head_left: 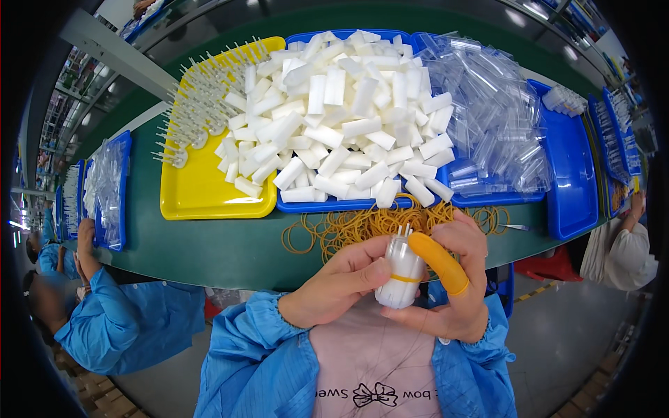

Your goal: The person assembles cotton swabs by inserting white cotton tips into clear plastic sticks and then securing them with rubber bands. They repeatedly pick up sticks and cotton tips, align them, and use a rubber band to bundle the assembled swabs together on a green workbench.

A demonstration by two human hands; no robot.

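Note:
Between both hands, above my lap, is a roughly cylindrical bundle (pixel 401 268) of clear plastic and white pieces. A yellow rubber band circles its middle, and thin pale prongs stick up from its top. My left hand (pixel 341 279) pinches its left side between thumb and fingers. My right hand (pixel 460 279), with an orange finger cot (pixel 439 263) on one finger, is closed round the right side; that finger presses near the top, the thumb near the bottom. Just beyond my hands, loose rubber bands (pixel 348 226) lie heaped on the green table (pixel 230 244).
A yellow tray (pixel 209 198) holds pale pronged parts. White foam cylinders (pixel 348 118) pile high over a blue tray (pixel 300 207). Clear plastic sleeves (pixel 488 118) fill another tray, beside a blue tray (pixel 571 174) with several small parts. Another person (pixel 132 313) works at left.

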